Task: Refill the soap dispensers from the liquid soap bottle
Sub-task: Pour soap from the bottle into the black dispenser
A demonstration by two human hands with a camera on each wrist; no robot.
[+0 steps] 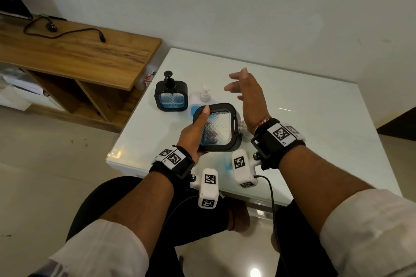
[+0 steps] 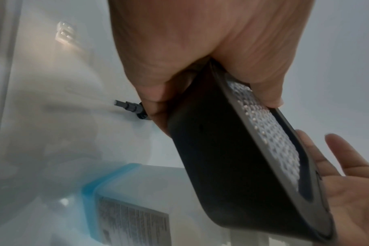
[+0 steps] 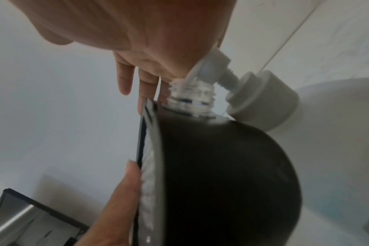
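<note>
My left hand [image 1: 191,135] grasps the black square soap dispenser [image 1: 219,129] off the white surface [image 1: 315,132], thumb laid flat across its textured clear window and fingers wrapped behind; the dispenser is tipped on its side, its bare threaded neck [image 3: 192,98] pointing toward my right wrist with no pump on it; the left wrist view shows its black underside and my palm against it; my right hand [image 1: 246,94] hangs released just beyond the dispenser, fingers spread and loose, holding nothing, palm turned toward the neck; whether the heel of that hand touches the threads I cannot tell; just beyond my left thumb stands the liquid soap bottle [image 1: 200,101], white with a pump top and a blue band, upright and partly hidden behind the dispenser I hold; farther out past my left hand a second black dispenser [image 1: 171,96] stands upright with its pump on, blue liquid showing in its window; to the left of both hands a wooden shelf unit [image 1: 78,56] carries a black cable [image 1: 63,31].
</note>
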